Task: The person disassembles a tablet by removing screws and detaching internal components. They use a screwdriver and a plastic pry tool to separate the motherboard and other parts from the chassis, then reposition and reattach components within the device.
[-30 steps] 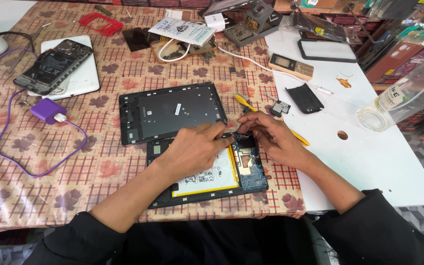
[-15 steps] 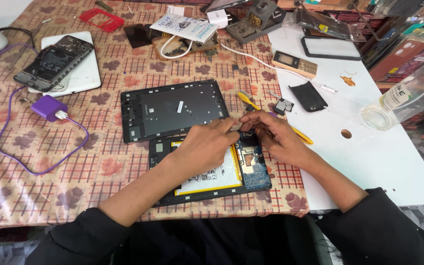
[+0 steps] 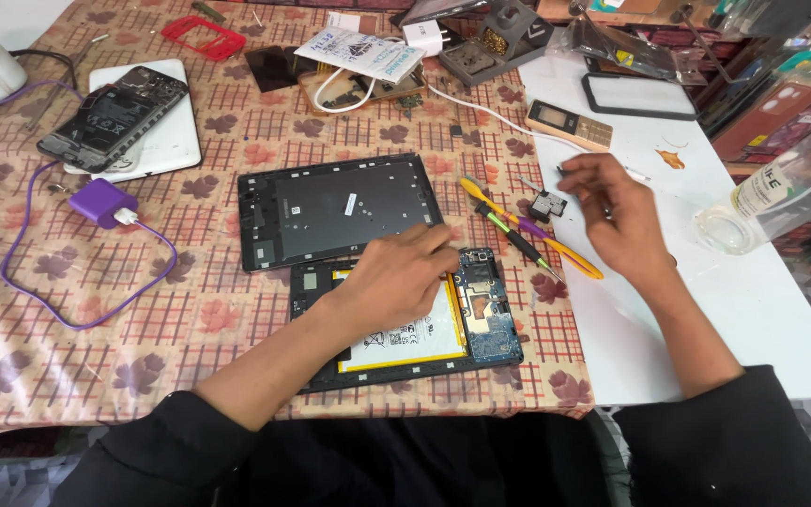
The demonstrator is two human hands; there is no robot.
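An opened tablet [image 3: 316, 286] lies in front of me, showing a white battery with yellow edging [image 3: 415, 343] and a blue circuit board [image 3: 487, 305]. My left hand [image 3: 396, 277] rests palm down on it, fingertips at its top edge. Just behind it lies a dark grey tablet back frame [image 3: 340, 207]. My right hand [image 3: 612, 211] hovers over the white table to the right, its fingertips pinched together near a small black component [image 3: 548, 204]. Whether they hold anything tiny is unclear. Yellow-handled tools and a thin screwdriver [image 3: 518, 239] lie between my hands.
On the left are a purple charger [image 3: 103, 202] with its cable and a stripped phone [image 3: 114, 117] on a white slab. A keypad phone [image 3: 570, 127], a black frame [image 3: 640, 94], a soldering stand [image 3: 504, 38] and a clear bottle [image 3: 781, 188] stand further back and right.
My right hand has left the tablet's circuit board and moved up and right toward the small black component. My left hand stays on the tablet.
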